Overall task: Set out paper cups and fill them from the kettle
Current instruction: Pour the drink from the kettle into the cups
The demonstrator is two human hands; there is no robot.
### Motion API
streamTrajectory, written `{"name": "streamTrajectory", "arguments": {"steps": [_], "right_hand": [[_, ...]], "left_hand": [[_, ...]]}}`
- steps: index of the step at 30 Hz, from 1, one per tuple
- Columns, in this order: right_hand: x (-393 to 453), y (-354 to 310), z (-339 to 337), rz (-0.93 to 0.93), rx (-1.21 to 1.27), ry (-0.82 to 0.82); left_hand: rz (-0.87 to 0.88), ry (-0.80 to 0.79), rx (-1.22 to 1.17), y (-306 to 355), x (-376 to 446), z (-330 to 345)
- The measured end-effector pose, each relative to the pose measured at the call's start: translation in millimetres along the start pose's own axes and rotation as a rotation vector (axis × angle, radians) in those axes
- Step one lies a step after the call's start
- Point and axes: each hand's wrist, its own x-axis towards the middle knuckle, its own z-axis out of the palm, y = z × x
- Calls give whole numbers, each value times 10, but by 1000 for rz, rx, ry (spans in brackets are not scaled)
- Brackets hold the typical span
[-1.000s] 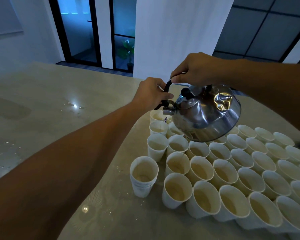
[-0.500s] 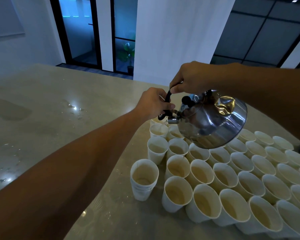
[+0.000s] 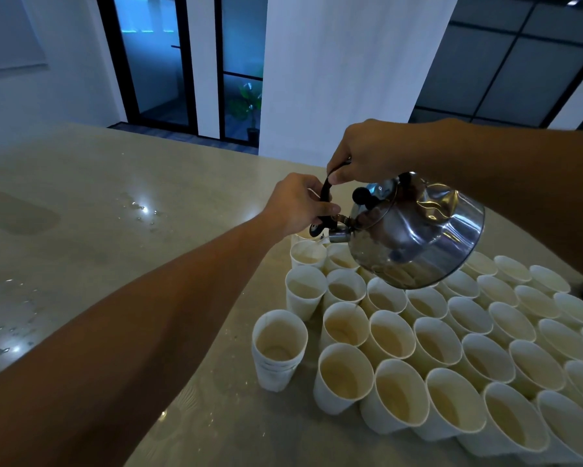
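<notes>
Steel kettle (image 3: 414,230) tilted in the air, spout over the far cups of a packed cluster of paper cups (image 3: 435,345), right hand (image 3: 367,151) gripping its black handle, left hand (image 3: 300,205) pinching the spout cap lever, beige table (image 3: 81,203) with water droplets, short cup stack (image 3: 278,353) standing just left of the cluster.

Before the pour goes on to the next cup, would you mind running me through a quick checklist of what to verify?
1. Right hand holds the kettle by its black handle: ok.
2. Left hand pinches the black piece at the spout: ok.
3. Kettle tilted, spout down over the far cups: ok.
4. Water actually running: cannot tell, no stream is visible.
5. Level in the cup under the spout: cannot tell, it is mostly hidden.
6. Table dry: not ok, droplets lie on it to the left.
</notes>
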Motion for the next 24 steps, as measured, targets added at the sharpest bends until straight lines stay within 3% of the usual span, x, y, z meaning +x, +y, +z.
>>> {"name": "streamTrajectory", "arguments": {"steps": [24], "right_hand": [[33,-33,37,6,-18,-25]], "left_hand": [[-26,-16,-93,-72,-22,35]]}}
